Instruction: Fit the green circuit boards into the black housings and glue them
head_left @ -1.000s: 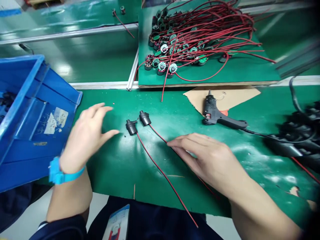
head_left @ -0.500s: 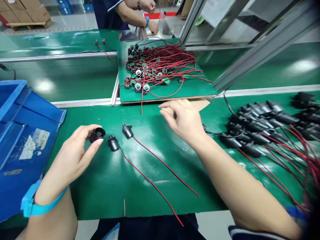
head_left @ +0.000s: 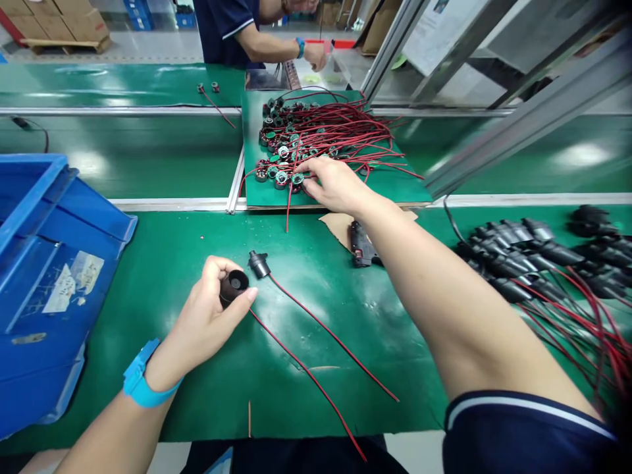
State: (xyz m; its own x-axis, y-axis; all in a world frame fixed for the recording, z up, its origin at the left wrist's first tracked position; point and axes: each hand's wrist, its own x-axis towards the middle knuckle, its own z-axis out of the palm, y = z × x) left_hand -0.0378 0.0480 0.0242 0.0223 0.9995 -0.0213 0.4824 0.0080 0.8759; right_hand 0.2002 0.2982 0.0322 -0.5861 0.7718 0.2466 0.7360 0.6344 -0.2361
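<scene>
My left hand (head_left: 210, 313) grips a hollow black plastic cap (head_left: 234, 286) between thumb and fingers, its round opening facing up. Beside it on the green bench lies a black housing (head_left: 259, 264) with a red wire trailing toward me. A second red wire (head_left: 301, 362) runs out from behind the left hand, which hides the housing at its end. At the raised board, my right hand (head_left: 328, 183) has thumb and forefinger apart at the edge of a small round circuit part (head_left: 297, 179). That part still lies at the front of the pile of red-wired parts (head_left: 340, 125).
A blue bin (head_left: 34, 276) stands at the left. Beneath my right forearm, a black pistol-shaped tool (head_left: 363, 247) rests by brown cardboard (head_left: 338, 227). Several black housings (head_left: 513, 250) with red wires lie at the right. A metal post (head_left: 523, 105) slants beyond; a co-worker's arm (head_left: 276, 46) is across.
My right hand has moved forward from above the cardboard to the wired parts, uncovering the black tool. My left hand has shifted right with the black cap, now covering one housing.
</scene>
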